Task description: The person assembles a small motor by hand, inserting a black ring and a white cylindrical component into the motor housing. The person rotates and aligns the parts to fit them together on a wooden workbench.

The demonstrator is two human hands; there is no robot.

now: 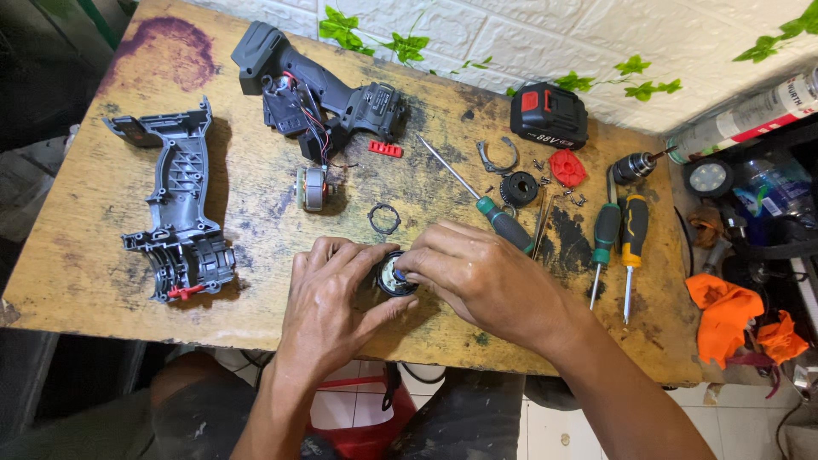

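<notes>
Both hands meet over the near edge of the table [102, 281], on a small round black motor part [395, 277] with a metal face. It lies close to that edge, about midway along it. Curled around its left side, the left hand [332, 298] has its fingers bent and the thumb underneath; the right hand [477, 277] pinches its top rim with closed fingertips. My guess is that it is stiff, dense for its size and perhaps greasy, so the outer rim looks like the safest hold.

From the left edge: 1 grey housing half [175, 217] lies open, then the dark drill body [319, 89] with loose wires near the far edge, a small wound rotor [313, 187] and a black ring [384, 219]. A green-handled screwdriver [486, 209] points away just beyond the right hand. Further right sit a black battery pack [550, 115] with a red patch and pale label, a red round cap [567, 167], 2 more screwdrivers [618, 243], and, beyond the right edge, a white-and-red tube [750, 115] and orange cloth [724, 311].
</notes>
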